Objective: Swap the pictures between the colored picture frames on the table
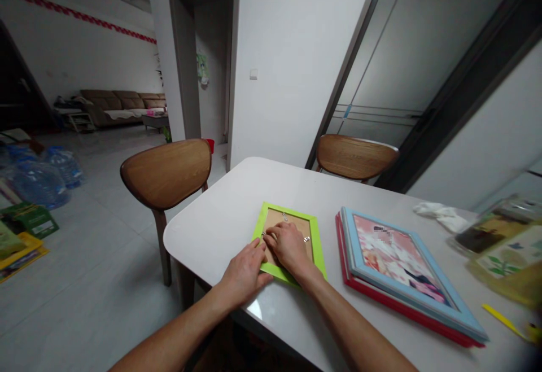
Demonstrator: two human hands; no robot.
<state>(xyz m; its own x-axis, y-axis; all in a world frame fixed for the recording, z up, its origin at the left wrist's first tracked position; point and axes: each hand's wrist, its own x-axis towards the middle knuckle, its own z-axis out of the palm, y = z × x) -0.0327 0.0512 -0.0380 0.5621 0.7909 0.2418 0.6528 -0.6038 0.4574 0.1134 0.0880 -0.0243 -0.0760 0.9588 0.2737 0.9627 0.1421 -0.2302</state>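
Observation:
A green picture frame lies face down on the white table, its brown backing board and small metal clips showing. My left hand rests on the frame's left edge near its lower corner, thumb along the bottom edge. My right hand is over the backing, fingers bent and pressed together at a clip by the left side. Whatever those fingertips touch is too small to make out. To the right, a light blue frame with a pink picture sits on top of a red frame.
A white cloth, a clear container, a yellow packet and a yellow tool are on the table's right side. Wooden chairs stand at the left and far sides. Large bottles stand on the floor at left.

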